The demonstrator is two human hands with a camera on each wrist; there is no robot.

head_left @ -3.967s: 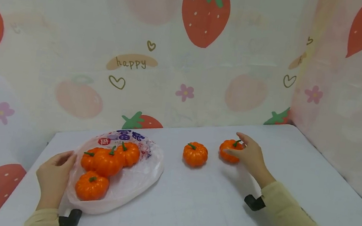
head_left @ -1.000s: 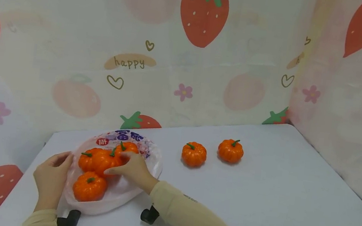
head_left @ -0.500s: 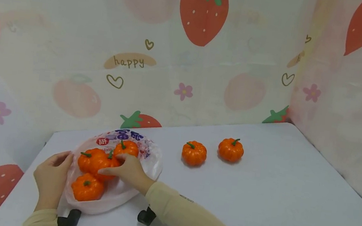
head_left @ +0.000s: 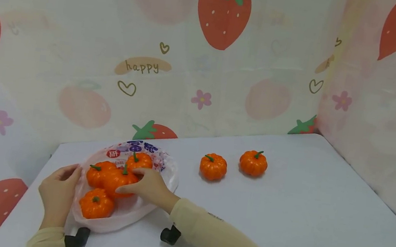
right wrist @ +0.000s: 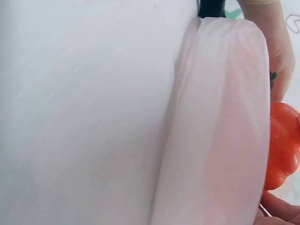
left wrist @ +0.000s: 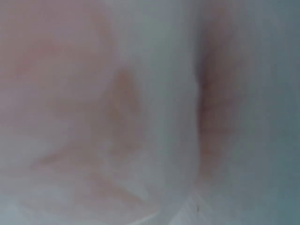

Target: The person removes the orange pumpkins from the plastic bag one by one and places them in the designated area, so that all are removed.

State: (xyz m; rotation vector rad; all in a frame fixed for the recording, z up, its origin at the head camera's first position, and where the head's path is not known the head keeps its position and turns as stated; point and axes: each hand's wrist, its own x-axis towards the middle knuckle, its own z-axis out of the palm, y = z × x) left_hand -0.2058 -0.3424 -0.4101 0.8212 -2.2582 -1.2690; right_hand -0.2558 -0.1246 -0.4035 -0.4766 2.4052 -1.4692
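Observation:
An opened white plastic bag (head_left: 115, 226) with purple and red print lies at the left of the table, several small orange pumpkins inside. At its left rim my left hand (head_left: 57, 192) pinches the film between thumb and fingers. My right hand (head_left: 154, 188) reaches in from the right and grips the middle pumpkin (head_left: 116, 182), thumb in front and fingers behind. Around it sit a front pumpkin (head_left: 96, 206), a left one (head_left: 96, 176) and a back one (head_left: 140, 160). The right wrist view shows the bag wall (right wrist: 215, 126) beside an orange pumpkin (right wrist: 283, 145). Blurred film fills the left wrist view.
Two more pumpkins stand on the white table (head_left: 262, 230) right of the bag: a nearer one (head_left: 213, 167) and a farther right one (head_left: 253, 163). A strawberry-printed curtain (head_left: 206, 58) hangs along the back and right edges.
My right hand has left the far right pumpkin and moved left into the bag, onto the middle pumpkin. That pumpkin has just shifted slightly right with the hand. My left hand stays at the rim.

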